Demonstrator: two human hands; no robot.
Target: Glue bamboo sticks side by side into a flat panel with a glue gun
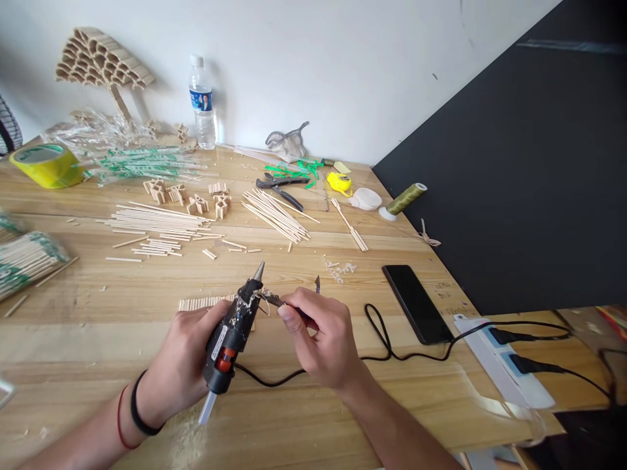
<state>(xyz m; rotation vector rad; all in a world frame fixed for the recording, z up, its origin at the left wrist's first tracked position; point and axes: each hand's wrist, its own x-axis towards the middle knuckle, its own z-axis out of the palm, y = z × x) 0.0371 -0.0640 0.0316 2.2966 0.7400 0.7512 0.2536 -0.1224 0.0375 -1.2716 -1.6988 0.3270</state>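
My left hand is wrapped round a black hot glue gun, its metal nozzle pointing up and away. A clear glue stick sticks out of its back end. Pale stringy glue and crumbs cling to the gun near the nozzle. My right hand pinches a dark, narrow metal tool, whose tip touches or nearly touches that stuck glue; its exact kind is partly hidden by my fingers. A dark pointed end shows behind the knuckles. Behind the gun lies a row of short wooden sticks, partly covered.
Loose thin sticks, cutting pliers, a yellow tape measure and a thread spool lie farther back. A water bottle stands by the wall. At right are a phone, a power strip and the black cord.
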